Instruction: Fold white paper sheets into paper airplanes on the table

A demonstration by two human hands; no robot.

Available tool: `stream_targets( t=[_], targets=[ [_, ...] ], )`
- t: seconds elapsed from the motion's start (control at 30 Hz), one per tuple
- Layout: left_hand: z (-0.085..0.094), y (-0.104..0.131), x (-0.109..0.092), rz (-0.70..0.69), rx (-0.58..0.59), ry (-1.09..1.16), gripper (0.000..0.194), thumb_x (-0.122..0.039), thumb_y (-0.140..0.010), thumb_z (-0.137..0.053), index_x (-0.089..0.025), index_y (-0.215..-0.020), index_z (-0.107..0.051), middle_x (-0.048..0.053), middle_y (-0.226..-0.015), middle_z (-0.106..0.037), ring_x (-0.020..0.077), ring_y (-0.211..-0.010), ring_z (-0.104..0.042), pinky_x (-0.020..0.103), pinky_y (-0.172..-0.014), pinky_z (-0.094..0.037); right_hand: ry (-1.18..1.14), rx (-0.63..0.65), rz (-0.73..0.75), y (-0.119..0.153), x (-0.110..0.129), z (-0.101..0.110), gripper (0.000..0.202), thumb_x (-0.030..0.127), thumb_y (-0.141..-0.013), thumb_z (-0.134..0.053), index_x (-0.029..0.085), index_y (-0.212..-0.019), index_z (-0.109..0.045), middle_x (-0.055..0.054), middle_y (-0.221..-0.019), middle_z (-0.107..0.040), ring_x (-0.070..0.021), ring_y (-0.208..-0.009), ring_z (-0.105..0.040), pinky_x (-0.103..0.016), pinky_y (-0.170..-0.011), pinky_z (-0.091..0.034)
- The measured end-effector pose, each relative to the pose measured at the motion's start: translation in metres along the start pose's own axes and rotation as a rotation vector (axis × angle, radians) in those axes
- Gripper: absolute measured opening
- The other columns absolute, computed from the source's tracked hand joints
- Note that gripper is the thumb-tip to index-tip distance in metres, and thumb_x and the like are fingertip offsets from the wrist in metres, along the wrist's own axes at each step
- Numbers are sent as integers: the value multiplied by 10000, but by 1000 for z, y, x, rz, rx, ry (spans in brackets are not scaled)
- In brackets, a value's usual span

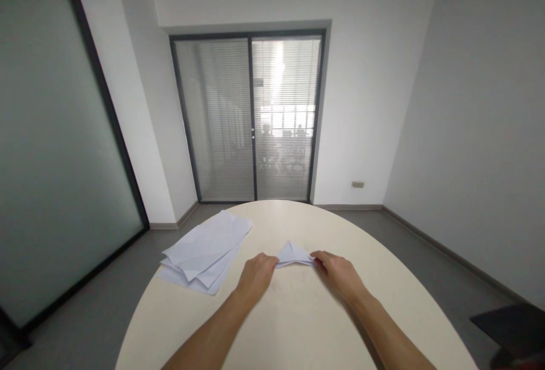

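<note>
Head view: my 2 forearms (pixel 217 324) slant inward over the table (pixel 293 324), left hand (pixel 257 273) and right hand (pixel 338 275) holding opposite corners of the folded paper (pixel 293 253) in closed pinches. It sits between them, peak pointing away from me, right of the white sheets (pixel 208 248).

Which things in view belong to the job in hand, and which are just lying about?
In the job:
folded paper, held at either end
left hand
right hand
table, as work surface

Lying about:
loose sheets, untouched, though possibly stock for this work
dark object beyond the table, unidentifiable
</note>
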State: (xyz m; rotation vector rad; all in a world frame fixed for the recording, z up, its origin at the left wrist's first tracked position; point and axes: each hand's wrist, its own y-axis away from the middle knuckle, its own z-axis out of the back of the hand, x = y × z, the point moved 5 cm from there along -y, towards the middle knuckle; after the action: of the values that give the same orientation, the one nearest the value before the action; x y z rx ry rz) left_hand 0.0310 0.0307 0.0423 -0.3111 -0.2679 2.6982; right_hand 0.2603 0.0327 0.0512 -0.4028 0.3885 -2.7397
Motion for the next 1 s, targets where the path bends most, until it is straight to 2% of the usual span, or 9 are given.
stream_targets(
  t=[0.23, 0.4, 0.53, 0.83, 1.0],
  targets=[
    [-2, -2, 2, 1, -37, 20, 334, -195, -971, -390, -280, -1150, -659, 58, -969, -684, 210, -937, -623, 284, -813, -444, -42, -61, -21, -1, -1, -3, 422, 136, -844, -432, 256, -1222, -576, -46, -1079, -712, -196, -944, -671, -280, -783, -475],
    [-3, -2, 2, 5, -34, 34, 347, -190, -973, -377, -280, -1166, -650, 65, -981, -679, 208, -938, -623, 285, -823, -443, -174, -121, -62, -1, 0, -7, 522, 158, -837, -442, 274, -1347, -441, -28, -1004, -700, -190, -861, -665, -287, -769, -476],
    [-3, -2, 3, 36, -25, 24, 340, -199, -981, -378, -286, -1191, -631, 68, -972, -675, 203, -923, -630, 279, -807, -444, -269, -195, -76, -2, -3, -8, 544, 199, -860, -424, 272, -1396, -370, -40, -1025, -675, -204, -866, -661, -326, -788, -499],
    [-2, -3, 7, 123, -76, 32, 285, -211, -1005, -344, -250, -1134, -595, 41, -910, -675, 188, -865, -632, 249, -758, -415, -411, -307, -13, -4, -5, -5, 476, 226, -864, -440, 264, -1339, -438, -32, -999, -686, -174, -875, -672, -326, -845, -536],
    [1, -3, 9, 92, -110, 90, 273, -156, -970, -385, -247, -1062, -626, 20, -960, -696, 175, -888, -634, 236, -788, -419, -405, -305, 64, -3, -5, 1, 368, 253, -870, -452, 261, -1226, -544, -28, -982, -702, -171, -871, -680, -309, -830, -545]
  ],
)
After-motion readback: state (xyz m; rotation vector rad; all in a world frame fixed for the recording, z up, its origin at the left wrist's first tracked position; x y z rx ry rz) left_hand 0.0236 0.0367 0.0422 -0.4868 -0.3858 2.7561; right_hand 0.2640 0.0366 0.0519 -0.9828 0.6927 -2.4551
